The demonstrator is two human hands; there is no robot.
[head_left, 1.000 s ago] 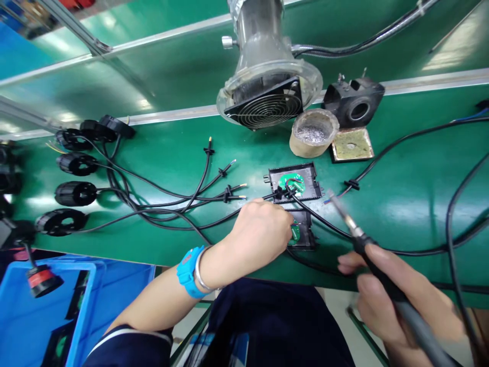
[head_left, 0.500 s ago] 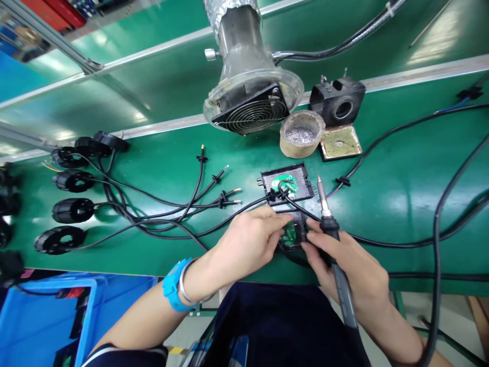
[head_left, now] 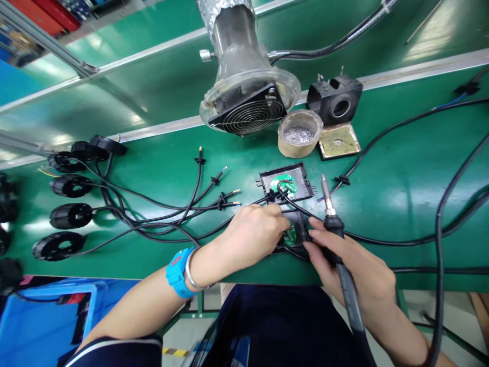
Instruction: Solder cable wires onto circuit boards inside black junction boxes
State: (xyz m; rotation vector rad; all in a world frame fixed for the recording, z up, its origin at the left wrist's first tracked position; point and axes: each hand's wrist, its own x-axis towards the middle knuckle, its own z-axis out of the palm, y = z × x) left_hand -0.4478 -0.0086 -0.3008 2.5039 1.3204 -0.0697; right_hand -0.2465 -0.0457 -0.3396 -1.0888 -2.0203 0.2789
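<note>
My right hand (head_left: 355,260) is closed around a soldering iron (head_left: 347,290), whose bare tip points up and away from me. Its thumb and a fingertip also touch the right edge of the nearer black plastic housing (head_left: 301,222). Inside that housing lies a green circuit board (head_left: 290,235), partly covered by my fingers. My left hand (head_left: 254,232) bends over the housing's left side with its fingers curled together; whatever they pinch is hidden. Just beyond sits a second black housing (head_left: 303,189) with a green board (head_left: 278,181) and a black cable joined to it.
Black cables (head_left: 183,208) with stripped ends run from round black parts (head_left: 71,216) on the left. A fume extractor (head_left: 248,109) hangs over the bench. Behind the housings stand a solder-scrap bowl (head_left: 298,145), a sponge tray (head_left: 339,141) and an iron holder (head_left: 336,99). Thick cables cross the right.
My left hand has shifted slightly, its fingers curling more over the nearer housing. The soldering iron has moved a little to the right in my right hand, which stays at the housing's edge.
</note>
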